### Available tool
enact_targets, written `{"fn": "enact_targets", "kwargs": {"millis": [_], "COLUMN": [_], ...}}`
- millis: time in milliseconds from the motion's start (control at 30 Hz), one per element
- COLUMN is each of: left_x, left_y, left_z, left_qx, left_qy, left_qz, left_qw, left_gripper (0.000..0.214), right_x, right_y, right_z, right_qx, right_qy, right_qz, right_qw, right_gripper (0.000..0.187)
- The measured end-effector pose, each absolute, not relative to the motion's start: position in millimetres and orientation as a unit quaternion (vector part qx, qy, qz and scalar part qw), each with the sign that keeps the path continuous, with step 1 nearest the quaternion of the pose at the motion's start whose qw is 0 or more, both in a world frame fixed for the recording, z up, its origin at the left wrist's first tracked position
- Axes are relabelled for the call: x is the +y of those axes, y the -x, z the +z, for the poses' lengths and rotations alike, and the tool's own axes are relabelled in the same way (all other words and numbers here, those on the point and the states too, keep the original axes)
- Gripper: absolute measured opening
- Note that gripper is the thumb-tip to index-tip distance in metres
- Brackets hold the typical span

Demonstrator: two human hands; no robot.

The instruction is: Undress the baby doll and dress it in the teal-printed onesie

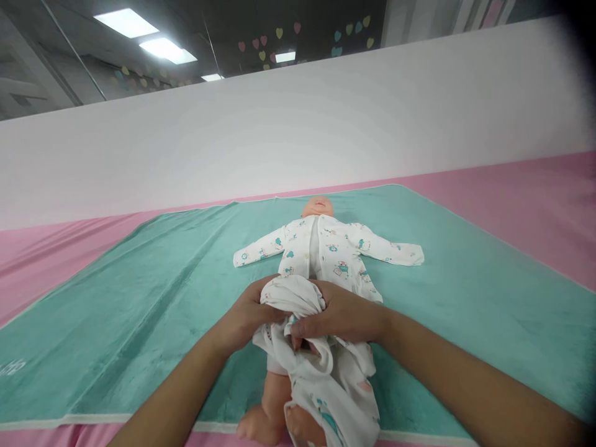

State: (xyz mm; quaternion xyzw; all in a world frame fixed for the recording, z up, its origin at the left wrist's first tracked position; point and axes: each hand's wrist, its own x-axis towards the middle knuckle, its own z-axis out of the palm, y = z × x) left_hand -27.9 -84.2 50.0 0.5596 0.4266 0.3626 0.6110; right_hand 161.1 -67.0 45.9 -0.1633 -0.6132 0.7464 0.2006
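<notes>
A baby doll [318, 207] lies on its back on a teal mat [139, 310], head away from me, arms spread. It wears a white printed romper [326, 248] that lies open down the front. My left hand [246, 316] and my right hand [342, 316] are both closed on the bunched lower part of the romper [293, 295] over the doll's hips. More loose white fabric hangs down over the doll's bare legs [267, 410] near the mat's front edge.
The teal mat lies on a pink surface [535, 205]. A white wall or panel [298, 136] rises behind it. Ceiling lights and heart decorations show above.
</notes>
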Motion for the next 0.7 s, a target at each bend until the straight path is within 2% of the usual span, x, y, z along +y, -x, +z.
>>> {"fn": "enact_targets", "kwargs": {"millis": [533,700], "left_x": [-84.0,-86.8], "left_y": [28.3,27.4], "left_z": [46.6,46.5], "left_qx": [0.43,0.444], "left_qy": [-0.552,-0.561], "left_qz": [0.371,0.385], "left_qw": [0.61,0.582], "left_gripper": [0.029,0.026], "right_x": [-66.4,-67.5], "right_y": [-161.8,-158.8], "right_z": [46.6,42.1], "right_qx": [-0.616,-0.613], "right_qy": [0.165,0.182], "right_qz": [0.744,0.73], "right_qw": [0.202,0.241], "right_gripper": [0.017,0.02]}}
